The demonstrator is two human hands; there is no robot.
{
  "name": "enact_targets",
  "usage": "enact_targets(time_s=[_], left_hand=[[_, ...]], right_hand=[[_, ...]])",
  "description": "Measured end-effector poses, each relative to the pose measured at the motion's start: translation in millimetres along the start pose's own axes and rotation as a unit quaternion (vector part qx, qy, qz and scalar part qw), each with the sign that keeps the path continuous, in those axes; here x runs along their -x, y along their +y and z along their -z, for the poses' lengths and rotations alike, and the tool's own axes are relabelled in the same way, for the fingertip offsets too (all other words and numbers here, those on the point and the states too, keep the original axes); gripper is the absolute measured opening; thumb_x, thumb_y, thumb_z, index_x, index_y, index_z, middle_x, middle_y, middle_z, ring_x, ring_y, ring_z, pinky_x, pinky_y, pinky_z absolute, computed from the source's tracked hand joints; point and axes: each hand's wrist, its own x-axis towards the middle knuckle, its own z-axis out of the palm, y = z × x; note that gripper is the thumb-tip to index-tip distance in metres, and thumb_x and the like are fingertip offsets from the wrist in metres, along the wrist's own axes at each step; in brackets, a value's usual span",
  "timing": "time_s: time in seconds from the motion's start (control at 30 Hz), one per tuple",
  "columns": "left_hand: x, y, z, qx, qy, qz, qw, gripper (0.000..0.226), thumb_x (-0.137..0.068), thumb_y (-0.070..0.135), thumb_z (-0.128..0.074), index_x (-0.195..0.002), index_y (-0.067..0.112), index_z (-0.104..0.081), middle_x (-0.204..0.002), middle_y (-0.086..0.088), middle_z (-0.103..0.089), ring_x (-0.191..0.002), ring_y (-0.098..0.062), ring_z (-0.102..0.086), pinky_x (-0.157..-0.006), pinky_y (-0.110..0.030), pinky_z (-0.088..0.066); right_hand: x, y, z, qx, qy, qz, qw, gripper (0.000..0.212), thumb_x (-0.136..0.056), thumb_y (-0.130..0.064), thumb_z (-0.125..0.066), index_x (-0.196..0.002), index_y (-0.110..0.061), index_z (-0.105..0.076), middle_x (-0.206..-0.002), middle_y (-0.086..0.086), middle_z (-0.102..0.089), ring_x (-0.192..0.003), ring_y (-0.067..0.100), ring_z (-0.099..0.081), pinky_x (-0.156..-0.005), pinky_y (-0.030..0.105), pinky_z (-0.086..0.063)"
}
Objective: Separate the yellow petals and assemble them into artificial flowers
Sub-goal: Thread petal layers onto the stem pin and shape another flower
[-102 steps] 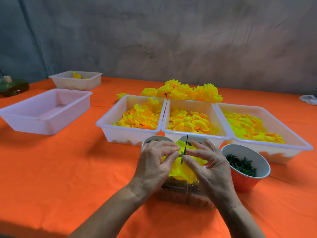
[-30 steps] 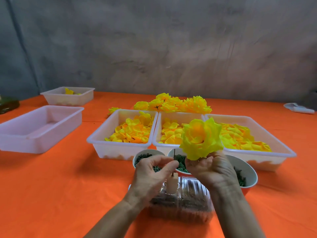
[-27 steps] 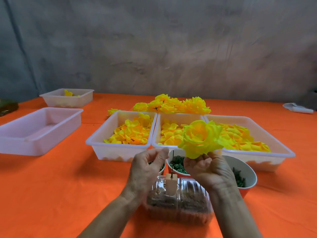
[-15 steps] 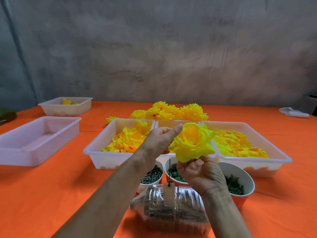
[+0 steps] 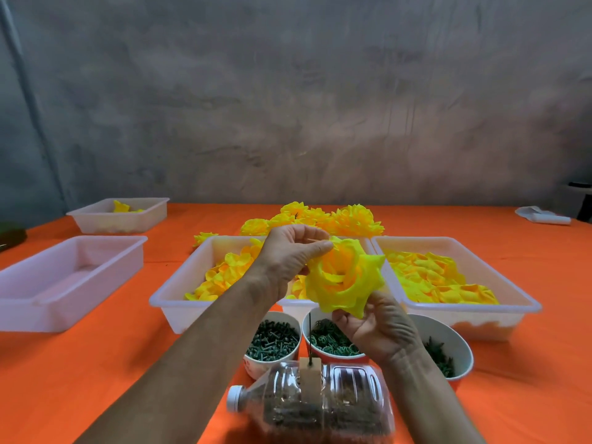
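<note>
I hold the assembled yellow flower (image 5: 344, 278) up in front of me, above the three paper cups and the middle tray. My right hand (image 5: 379, 326) grips it from underneath at its base, fingers curled around the underside, while my left hand (image 5: 290, 254) pinches the top edge of an outer petal between thumb and fingers.

It looks featherlight and soft: thin fabric petals that I judge will crease or slip out of their layers if squeezed. The firm place to hold is the base where the layers meet, so I leave the petal rims to light touches only.

Behind the flower stand three white trays of loose yellow petals: the left tray (image 5: 179, 283), the middle tray (image 5: 294, 304), mostly hidden by my hands, and the right tray (image 5: 515, 291). The near cups hold small green parts: the left cup (image 5: 272, 339) has peg-like pieces, the middle cup (image 5: 330, 342) ring-like ones, the right cup (image 5: 448, 347) dark sprigs. A clear bottle (image 5: 317, 408) lies on its side on the bench (image 5: 96, 379) with a thin spike (image 5: 310, 339) standing from it. Finished flowers (image 5: 320, 219) are heaped beyond the trays. To the left sit an empty-looking tray (image 5: 64, 283) and a far tray (image 5: 118, 214) with a few petals.
</note>
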Motion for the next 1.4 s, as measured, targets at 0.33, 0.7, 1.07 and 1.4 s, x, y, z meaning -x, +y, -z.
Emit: enact_targets(time_s=[0.33,0.7,1.07,1.4], left_hand=[[-21.2,-12.4,5.0,0.02,0.047,-0.015,0.999,0.007,-0.081,0.009,-0.071,-0.076,0.011,-0.067,-0.067,0.005,-0.065,-0.064,-0.005,-0.057,-0.055,-0.009,-0.046],[-16.5,-26.0,12.8,0.004,0.018,0.166,0.986,0.047,-0.08,0.028,-0.074,-0.117,0.003,-0.058,-0.124,-0.02,-0.059,-0.097,-0.03,-0.057,-0.055,-0.029,-0.05],[-16.5,-28.7,7.8,0.05,0.046,0.152,0.986,0.035,-0.077,-0.003,-0.07,-0.107,0.006,-0.057,-0.115,-0.018,-0.061,-0.098,-0.03,-0.062,-0.072,-0.036,-0.052],[-10.6,-43.3,6.5,0.07,0.061,0.217,0.972,0.022,-0.081,0.019,-0.073,-0.09,0.004,-0.059,-0.081,-0.012,-0.061,-0.066,-0.024,-0.059,-0.051,-0.026,-0.047]], right_hand=[[-26.4,5.1,6.1,0.2,-0.067,0.073,0.975,0.016,-0.063,-0.002,-0.064,-0.072,-0.007,-0.076,-0.074,0.011,-0.073,-0.063,0.018,-0.069,-0.053,0.026,-0.056],[-41.8,17.3,10.1,0.181,-0.021,0.166,0.969,0.018,-0.058,-0.01,-0.067,-0.068,-0.02,-0.078,-0.071,0.002,-0.073,-0.065,0.009,-0.068,-0.059,0.021,-0.056],[-39.7,13.9,18.3,0.336,0.01,0.201,0.92,0.035,-0.08,0.01,-0.063,-0.057,-0.014,-0.074,-0.056,0.007,-0.065,-0.049,0.011,-0.059,-0.051,0.02,-0.053],[-44.8,24.3,15.7,0.313,0.022,0.223,0.923,0.015,-0.083,0.002,-0.064,-0.072,-0.007,-0.069,-0.055,0.005,-0.062,-0.053,0.012,-0.053,-0.056,0.024,-0.047]])
